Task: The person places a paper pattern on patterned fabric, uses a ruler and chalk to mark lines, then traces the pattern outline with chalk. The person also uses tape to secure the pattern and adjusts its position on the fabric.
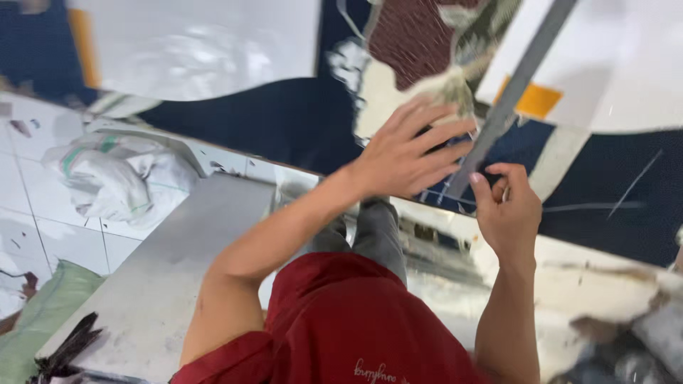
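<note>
Head view, looking down past a red shirt (341, 327). Left hand (409, 153) lies open, fingers spread flat on a dark navy fabric sheet (299, 121) spread over the bench (605, 284). Right hand (506, 206) is curled, thumb and forefinger pinched near the lower end of a long grey straightedge (516, 89); whether it grips a marking tool is too blurred to tell. The straightedge runs diagonally from upper right down to the hands, across the navy fabric.

Pieces around: a maroon patch with pale mottled scraps (413, 43) just above the left hand; a white panel with an orange rectangle (538, 99) right of the straightedge; a glossy white sheet with an orange edge strip (192, 43) at upper left.

The bench edge crosses diagonally below the hands. Left of it, a bundled white sack (117, 178) and a grey board (163, 284) lie on the white tiled floor (28, 199).
</note>
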